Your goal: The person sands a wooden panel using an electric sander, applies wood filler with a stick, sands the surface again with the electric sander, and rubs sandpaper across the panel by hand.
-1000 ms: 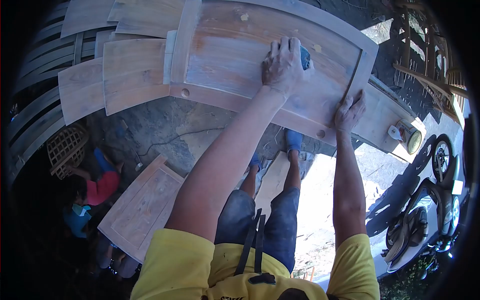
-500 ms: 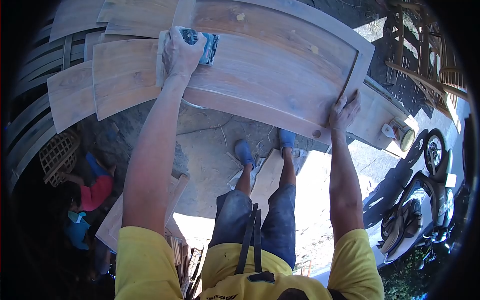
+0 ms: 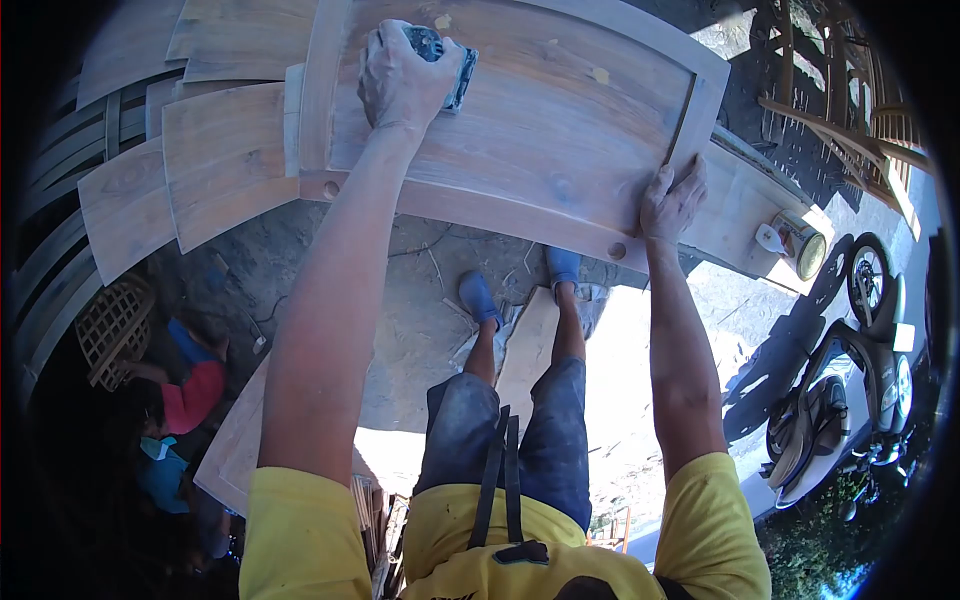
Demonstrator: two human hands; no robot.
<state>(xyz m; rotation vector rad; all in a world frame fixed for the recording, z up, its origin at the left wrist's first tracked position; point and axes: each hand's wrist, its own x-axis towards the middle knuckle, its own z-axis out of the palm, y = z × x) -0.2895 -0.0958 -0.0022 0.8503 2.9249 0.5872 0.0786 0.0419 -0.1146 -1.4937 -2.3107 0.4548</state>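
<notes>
Sander gripped in our left hand, we have it on the left half of the framed wooden panel, our right hand resting loosely open at the panel's near right corner.

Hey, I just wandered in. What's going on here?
Someone in a yellow shirt is working on a framed wooden panel. The left hand grips a dark teal tool, possibly a sander, on the panel's left half, while the right hand rests at the near right corner. A tin sits farther right, and a motorcycle is parked beyond.
</notes>
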